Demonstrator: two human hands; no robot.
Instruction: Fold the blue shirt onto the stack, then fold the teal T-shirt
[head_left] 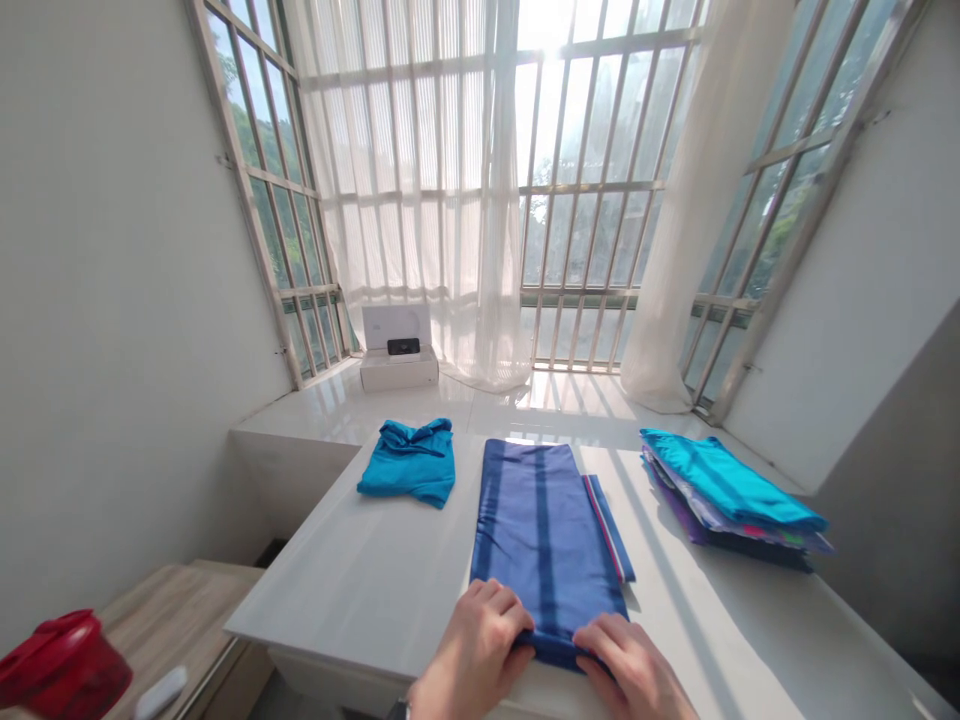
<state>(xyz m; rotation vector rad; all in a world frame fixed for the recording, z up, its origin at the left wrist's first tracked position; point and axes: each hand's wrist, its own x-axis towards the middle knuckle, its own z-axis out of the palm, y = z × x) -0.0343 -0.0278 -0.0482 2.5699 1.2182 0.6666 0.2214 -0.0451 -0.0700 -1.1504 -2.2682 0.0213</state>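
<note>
A blue garment (536,530), folded into a long rectangle, lies flat on the white table in front of me. A narrow strip of it with white and red stripes (609,530) sticks out along its right side. My left hand (484,640) pinches the left part of its near edge, thumb underneath and fingers on top. At the right part of the same edge, my right hand (626,660) grips the cloth in the same way. Between the two hands the edge is slightly rolled up. Both hands are closed on the fabric.
On the table's left lies a folded teal garment (412,465); a stack of folded clothes (731,495) sits at the right. A white box (399,370) holding a black device (403,346) stands on the window ledge. Something red (64,665) is at lower left, beside the white table (337,590).
</note>
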